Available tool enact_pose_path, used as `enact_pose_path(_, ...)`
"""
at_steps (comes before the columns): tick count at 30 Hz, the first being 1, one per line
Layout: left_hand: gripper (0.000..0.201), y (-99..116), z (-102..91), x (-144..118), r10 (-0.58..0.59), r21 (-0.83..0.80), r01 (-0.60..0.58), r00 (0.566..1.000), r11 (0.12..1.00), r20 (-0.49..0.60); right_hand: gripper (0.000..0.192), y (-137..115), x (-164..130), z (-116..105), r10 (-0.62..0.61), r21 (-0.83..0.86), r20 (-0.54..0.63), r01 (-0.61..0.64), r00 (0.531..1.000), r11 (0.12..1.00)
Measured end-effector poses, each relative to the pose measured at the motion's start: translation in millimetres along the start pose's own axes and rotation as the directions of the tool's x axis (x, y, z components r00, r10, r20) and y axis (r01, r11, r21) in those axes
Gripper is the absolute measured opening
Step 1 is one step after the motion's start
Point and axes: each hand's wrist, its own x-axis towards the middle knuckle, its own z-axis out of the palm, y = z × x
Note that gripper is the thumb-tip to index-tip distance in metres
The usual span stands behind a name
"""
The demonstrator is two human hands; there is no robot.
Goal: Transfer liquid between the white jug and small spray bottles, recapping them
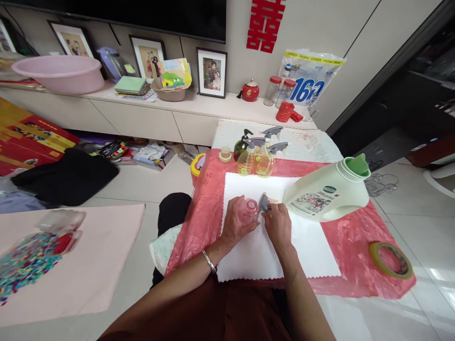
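Note:
In my left hand point(235, 222) is a clear pink bottle point(249, 211), its open mouth tilted up toward me. My right hand point(279, 225) pinches a grey spray nozzle point(264, 202) just right of the bottle; the two are apart. Both hands are over a white cloth point(249, 258) with scalloped edges. Right of my right hand stands a large pale green detergent jug point(329, 189), with a green cap point(358, 165) resting at its mouth. Beyond the hands are spray bottles with yellowish liquid point(265, 166) and a dark green pump bottle point(241, 149).
Red plastic sheeting point(199, 213) covers the table under the cloth. A roll of tape point(391, 260) lies at the right corner, and a small cream lid point(225, 154) sits at the far left. Colourful small pieces point(31, 263) lie on a pink surface point(103, 255) to the left.

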Motion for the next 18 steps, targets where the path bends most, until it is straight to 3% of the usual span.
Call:
enact_pose_path(3,0.095,-1.7,1.5,-0.2,-0.015,0.009,0.015,1.000,1.000,-0.009,0.024,-6.3,-0.2,-25.6,-0.052,0.062,-0.064,0.056,0.997,0.996)
enact_pose_path(6,0.095,-1.7,2.1,0.0,-0.031,0.039,0.031,0.999,0.999,-0.011,0.030,-0.1,4.7,-73.0,0.004,0.099,-0.283,0.025,0.959,0.995)
enact_pose_path(7,0.094,-1.4,1.9,0.1,-0.037,0.051,0.037,0.999,0.998,-0.004,0.029,6.3,7.9,-90.4,0.049,0.103,-0.384,-0.011,0.922,0.995)
enact_pose_path(9,0.093,-0.4,1.2,0.4,-0.040,0.062,0.039,0.999,0.997,0.009,0.030,24.5,16.1,-121.9,0.182,0.149,-0.616,-0.113,0.766,0.982)
enact_pose_path(10,0.093,0.1,0.6,0.5,-0.036,0.056,0.035,0.999,0.998,0.011,0.034,35.1,20.6,-134.8,0.227,0.172,-0.669,-0.150,0.708,0.974)
enact_pose_path(11,0.093,0.8,0.0,0.6,-0.033,0.043,0.032,0.999,0.999,0.012,0.039,45.8,24.8,-145.1,0.269,0.199,-0.683,-0.181,0.679,0.963)
enact_pose_path(13,0.092,2.3,-1.3,0.4,-0.039,0.005,0.039,0.999,0.999,0.014,0.053,65.4,32.4,-158.2,0.343,0.251,-0.637,-0.235,0.690,0.939)
enact_pose_path(18,0.092,5.9,-3.7,-0.3,-0.091,-0.062,0.093,0.995,0.994,0.033,0.066,99.4,48.0,-158.4,0.446,0.363,-0.367,-0.315,0.816,0.877)
